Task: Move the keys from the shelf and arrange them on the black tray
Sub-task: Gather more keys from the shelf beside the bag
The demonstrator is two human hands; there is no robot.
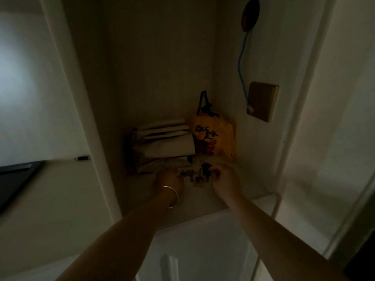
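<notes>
A dim shelf sits inside a wall niche. On it lies a small heap of keys, with a padlock and a dark fob among them. My left hand, a silver bangle on its wrist, closes on the left part of the heap. To the right, my right hand pinches the dark fob end of the bunch. Both hands rest low on the shelf surface. A black tray shows at the far left edge, on a pale counter.
Behind the keys stands a stack of folded papers and a yellow printed bag in the niche corner. A blue cable hangs down to a wall socket plate. A pen lies on the counter at left.
</notes>
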